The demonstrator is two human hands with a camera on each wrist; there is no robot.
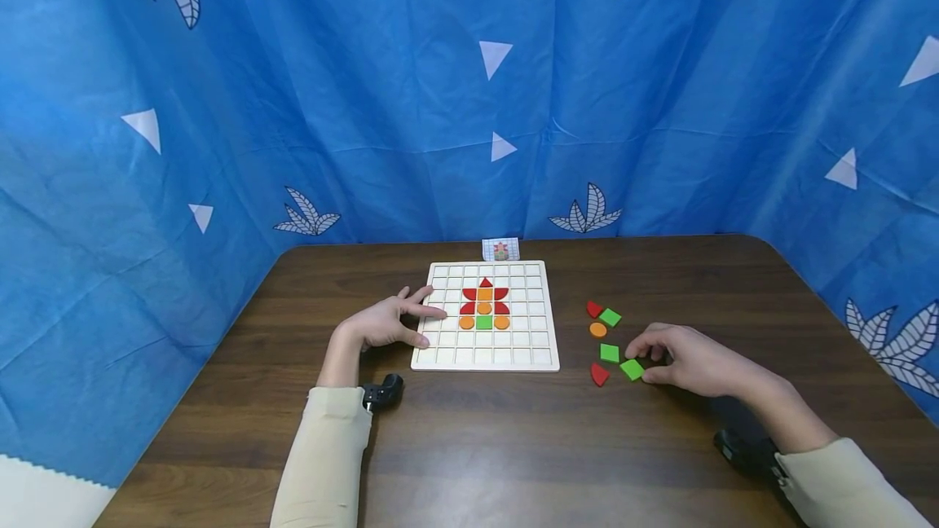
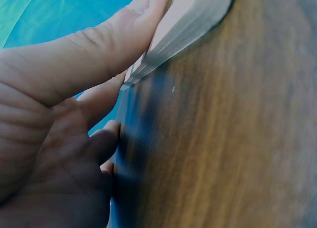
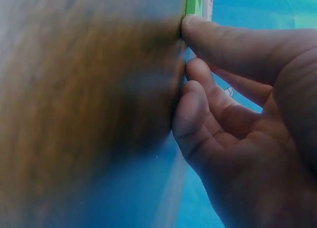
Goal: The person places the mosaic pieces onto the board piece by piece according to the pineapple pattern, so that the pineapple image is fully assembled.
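My left hand (image 1: pixel 385 321) rests at the left edge of a white gridded board (image 1: pixel 440 358), fingers extended over it. In the left wrist view the thumb (image 2: pixel 124 32) lies along the board's rim. Near the board's middle, red, orange and green pieces form a figure, with a red triangle (image 1: pixel 486 283) on top and a green square (image 1: pixel 484 322) at the bottom centre. Right of the board, my right hand (image 1: pixel 685 358) pinches a green square tile (image 1: pixel 632 370) at table level between thumb and forefinger. In the right wrist view the thumb tip (image 3: pixel 194 27) touches the green tile (image 3: pixel 190 4).
Beside the right hand lie loose pieces: a green tile (image 1: pixel 610 353), another green tile (image 1: pixel 610 317), an orange circle (image 1: pixel 597 330) and two red pieces, one of them a red wedge (image 1: pixel 599 374). A small pattern card (image 1: pixel 511 244) stands behind the board. Blue curtain (image 1: pixel 440 104) surrounds the wooden table (image 1: pixel 477 455).
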